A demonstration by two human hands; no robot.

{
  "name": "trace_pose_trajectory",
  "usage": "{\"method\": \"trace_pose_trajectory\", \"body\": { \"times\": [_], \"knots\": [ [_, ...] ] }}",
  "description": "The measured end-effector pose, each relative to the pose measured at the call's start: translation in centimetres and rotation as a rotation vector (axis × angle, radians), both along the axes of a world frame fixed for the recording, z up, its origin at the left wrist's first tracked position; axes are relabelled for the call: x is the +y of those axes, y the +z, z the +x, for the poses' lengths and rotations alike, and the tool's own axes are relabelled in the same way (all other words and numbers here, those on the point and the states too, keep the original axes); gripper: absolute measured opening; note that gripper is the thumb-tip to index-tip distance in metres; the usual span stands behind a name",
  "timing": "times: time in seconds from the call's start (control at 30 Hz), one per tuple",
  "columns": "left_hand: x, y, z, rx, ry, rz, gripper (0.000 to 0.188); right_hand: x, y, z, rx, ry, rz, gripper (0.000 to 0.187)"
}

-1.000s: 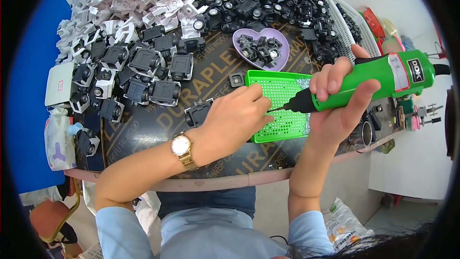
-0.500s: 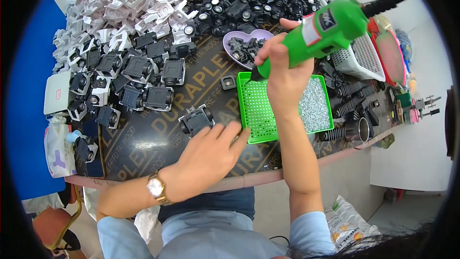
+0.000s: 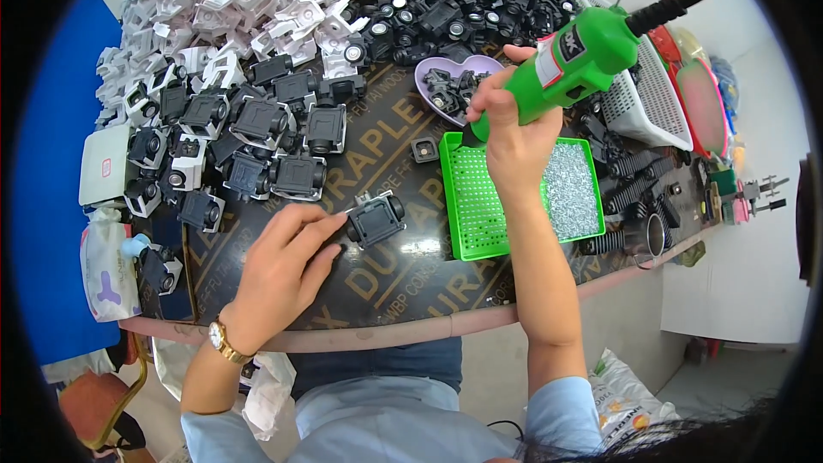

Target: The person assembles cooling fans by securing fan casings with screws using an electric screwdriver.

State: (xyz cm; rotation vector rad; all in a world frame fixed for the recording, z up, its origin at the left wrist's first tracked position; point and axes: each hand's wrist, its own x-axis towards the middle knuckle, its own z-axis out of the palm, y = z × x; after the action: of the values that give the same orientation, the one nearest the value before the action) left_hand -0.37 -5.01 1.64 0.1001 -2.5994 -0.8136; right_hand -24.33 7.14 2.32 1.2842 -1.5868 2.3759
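Note:
In my right hand is a green electric screwdriver, fingers wrapped round its body. Its dark lower end is over the corner of a green perforated tray that holds small silvery screws. My left hand holds nothing; its fingers are apart. The fingertips reach the left side of a black and white toy vehicle part lying on the dark table; whether they touch it I cannot tell. A small dark square piece lies beside the tray.
White plastic parts and black wheeled parts are heaped at the back. Joined black and white pieces lie at the left. A purple heart-shaped bowl holds small dark parts. White basket and metal cup stand right.
My left hand has swung left, away from the tray's edge, to the left side of the toy vehicle part. The screwdriver stays in my right hand, and the view has shifted slightly.

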Motion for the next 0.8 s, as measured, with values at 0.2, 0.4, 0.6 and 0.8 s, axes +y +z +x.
{"method": "trace_pose_trajectory", "body": {
  "times": [0.2,0.4,0.6,0.8],
  "knots": [
    [0.1,-0.3,-2.3,-0.039,-0.036,0.135,0.052,-0.2,-0.2,-0.1,-0.055,0.042,0.024,0.047],
    [-0.3,-0.7,-3.6,-0.124,-0.106,0.209,0.052,-0.1,0.4,0.1,0.040,-0.018,0.005,0.045],
    [0.0,-2.5,-3.9,-0.017,-0.186,0.276,0.049,3.2,5.0,3.5,-0.022,0.035,-0.196,0.078],
    [0.1,-3.9,-3.3,0.069,-0.250,0.167,0.053,4.4,5.6,6.8,-0.039,0.558,-0.225,0.085]
  ]
}}
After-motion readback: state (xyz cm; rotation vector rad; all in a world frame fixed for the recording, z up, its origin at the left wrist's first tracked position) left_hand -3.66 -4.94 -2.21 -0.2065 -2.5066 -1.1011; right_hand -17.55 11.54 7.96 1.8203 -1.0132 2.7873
